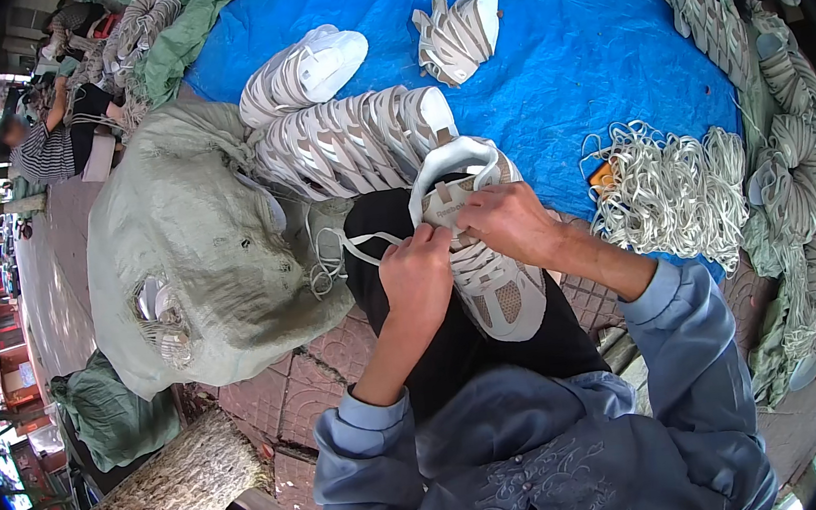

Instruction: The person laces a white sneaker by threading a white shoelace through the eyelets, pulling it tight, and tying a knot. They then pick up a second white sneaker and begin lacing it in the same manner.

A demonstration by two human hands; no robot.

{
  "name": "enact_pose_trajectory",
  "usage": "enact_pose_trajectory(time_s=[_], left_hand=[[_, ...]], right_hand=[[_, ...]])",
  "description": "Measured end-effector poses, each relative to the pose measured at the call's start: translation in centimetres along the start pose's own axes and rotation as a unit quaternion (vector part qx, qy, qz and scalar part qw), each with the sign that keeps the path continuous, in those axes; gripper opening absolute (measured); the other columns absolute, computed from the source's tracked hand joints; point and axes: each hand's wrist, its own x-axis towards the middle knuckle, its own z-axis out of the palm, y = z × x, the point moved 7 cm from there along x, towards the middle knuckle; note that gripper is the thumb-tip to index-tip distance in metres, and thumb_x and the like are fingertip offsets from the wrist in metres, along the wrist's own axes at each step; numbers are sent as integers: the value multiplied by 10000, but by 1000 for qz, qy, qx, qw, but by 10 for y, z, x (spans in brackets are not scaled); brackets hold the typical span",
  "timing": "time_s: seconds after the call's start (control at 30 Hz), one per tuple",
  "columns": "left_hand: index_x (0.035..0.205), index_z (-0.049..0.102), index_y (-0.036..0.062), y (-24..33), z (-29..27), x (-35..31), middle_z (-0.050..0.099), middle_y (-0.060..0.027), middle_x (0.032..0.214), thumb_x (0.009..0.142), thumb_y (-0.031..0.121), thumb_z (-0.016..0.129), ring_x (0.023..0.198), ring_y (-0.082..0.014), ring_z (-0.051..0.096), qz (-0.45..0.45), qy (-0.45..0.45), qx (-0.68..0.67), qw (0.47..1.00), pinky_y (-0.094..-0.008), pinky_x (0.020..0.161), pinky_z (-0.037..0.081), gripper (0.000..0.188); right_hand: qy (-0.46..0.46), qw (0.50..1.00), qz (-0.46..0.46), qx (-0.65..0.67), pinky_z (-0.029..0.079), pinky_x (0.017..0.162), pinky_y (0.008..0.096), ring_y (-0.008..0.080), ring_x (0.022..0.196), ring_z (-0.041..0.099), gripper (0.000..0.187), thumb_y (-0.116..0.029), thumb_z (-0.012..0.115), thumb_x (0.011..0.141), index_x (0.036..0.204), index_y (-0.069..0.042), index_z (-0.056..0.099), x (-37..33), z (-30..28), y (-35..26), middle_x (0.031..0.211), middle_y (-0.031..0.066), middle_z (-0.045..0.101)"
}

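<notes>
Left hand [416, 272] and right hand [510, 225] are close together over the front of a beige-and-white sneaker [501, 295], left fingers closed on a white lace [374, 237], right ones clamped on the sneaker by its tongue (fingertips are half hidden, so can't tell exactly what bit they've got). Sneaker's in the person's lap, on black trousers [449, 351], toe pointing back at the wearer. Just past it there's a nested row of shoes [345, 141] by a blue tarp [586, 53], a big tangle of laces [667, 190] on the right, and a bulky grey sack [194, 229] on the left.
</notes>
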Motion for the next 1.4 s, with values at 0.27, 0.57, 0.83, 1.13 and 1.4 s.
enact_pose_trajectory(time_s=[0.27,0.57,0.83,1.13,1.4], left_hand=[[668,536,80,-1,2,1,503,-50,620,655,39,571,506,-226,558,0,-17,-94,995,-333,445,438,55],[730,519,82,3,5,-6,530,-55,669,710,79,577,510,-246,559,-58,26,-104,993,-337,437,435,61],[753,515,86,-3,7,-2,545,-58,682,747,94,561,508,-265,560,-42,-45,-142,988,-358,428,428,47],[721,520,85,5,1,-6,534,-69,600,689,72,590,503,-223,560,-42,-3,-2,999,-328,418,419,78],[680,509,79,14,3,-2,477,-29,596,603,84,560,540,-190,518,19,6,81,997,-293,457,421,93]], right_hand=[[17,999,47,-15,469,524,337,224,609,577,110,-56,602,623,712,-80,541,-9,-6,-3,654,44,532],[10,994,109,4,477,516,338,223,620,590,121,-60,591,646,753,-106,560,-10,0,8,684,35,563],[45,994,83,50,466,480,348,232,573,584,103,-75,606,637,708,-85,532,-15,0,-1,654,59,560],[31,991,106,81,463,502,339,227,582,574,140,-61,639,634,731,-107,549,-15,-2,4,669,37,557],[35,992,87,88,463,500,321,201,589,577,144,-50,636,624,717,-107,542,-15,3,7,672,20,562]])
